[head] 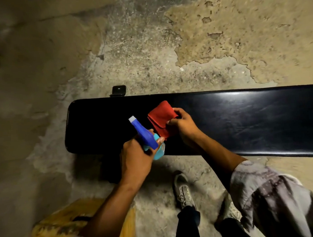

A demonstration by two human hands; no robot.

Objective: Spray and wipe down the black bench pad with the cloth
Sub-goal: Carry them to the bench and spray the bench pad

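Head view looks straight down on a black bench pad point(225, 121) that runs across the middle of the frame from left of center to the right edge, glossy on its right half and dark on its left. At center frame the right hand point(182, 125) pinches a folded red cloth point(161, 116), thumb and fingers closed on the cloth's right edge; the cloth spreads up and to the left of that grip and lies against the pad's surface. Just below and left of it, the left hand point(136, 156) is wrapped around a spray bottle point(146, 137), fingers closed on its pale blue body, while the darker blue trigger head with a white nozzle tip juts toward the upper left, over the dark end of the pad. The bottle's body nearly meets the cloth's lower corner. Below the pad, at lower center, a worn shoe point(184, 190) stands on the rough concrete floor point(147, 45).
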